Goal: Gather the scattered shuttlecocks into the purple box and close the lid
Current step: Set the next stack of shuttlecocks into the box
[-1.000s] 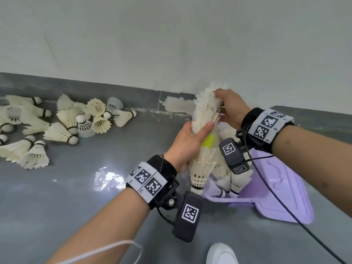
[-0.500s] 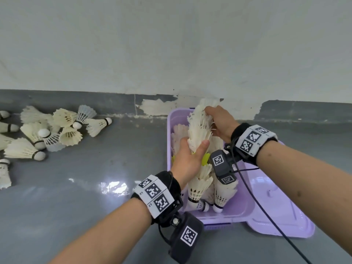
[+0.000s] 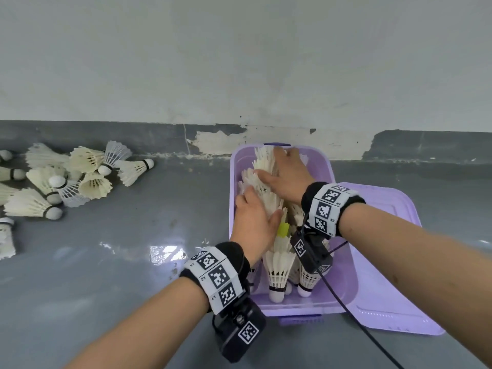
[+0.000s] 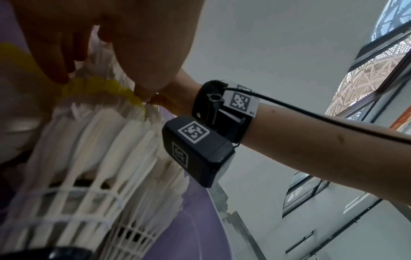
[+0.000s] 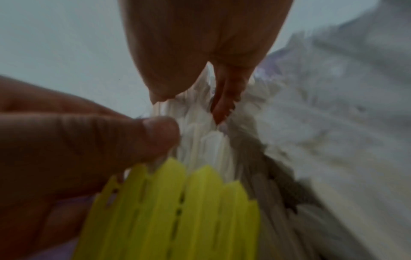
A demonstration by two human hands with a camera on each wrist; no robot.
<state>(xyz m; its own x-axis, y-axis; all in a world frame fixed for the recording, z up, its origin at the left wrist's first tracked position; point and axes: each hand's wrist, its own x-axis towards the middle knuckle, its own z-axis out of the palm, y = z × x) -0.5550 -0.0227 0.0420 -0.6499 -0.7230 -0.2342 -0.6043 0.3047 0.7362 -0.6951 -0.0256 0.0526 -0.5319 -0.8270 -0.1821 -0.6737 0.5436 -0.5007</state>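
A purple box (image 3: 233, 182) stands on the grey floor by the wall. A long nested stack of white shuttlecocks (image 3: 266, 193) lies lengthwise in it, with one yellow shuttlecock (image 3: 283, 229) in the row and cork ends toward the near wall. My left hand (image 3: 255, 222) grips the stack at its middle, thumb on top. My right hand (image 3: 287, 177) holds the far feathered end. In the left wrist view my left hand (image 4: 89, 58) curls over the yellow skirt (image 4: 100, 86). The right wrist view shows my right hand (image 5: 195, 84) pinching white feathers above the yellow shuttlecock (image 5: 177, 202).
The purple lid (image 3: 394, 275) lies flat on the floor against the box's right side. Several loose shuttlecocks (image 3: 80, 177) are scattered on the floor at the left, near the wall's dark skirting. A black cable (image 3: 346, 312) runs from my right wrist across the box's front corner.
Both hands have lowered the nested stack from upright above the box to lying down inside it. The grips on it have stayed.
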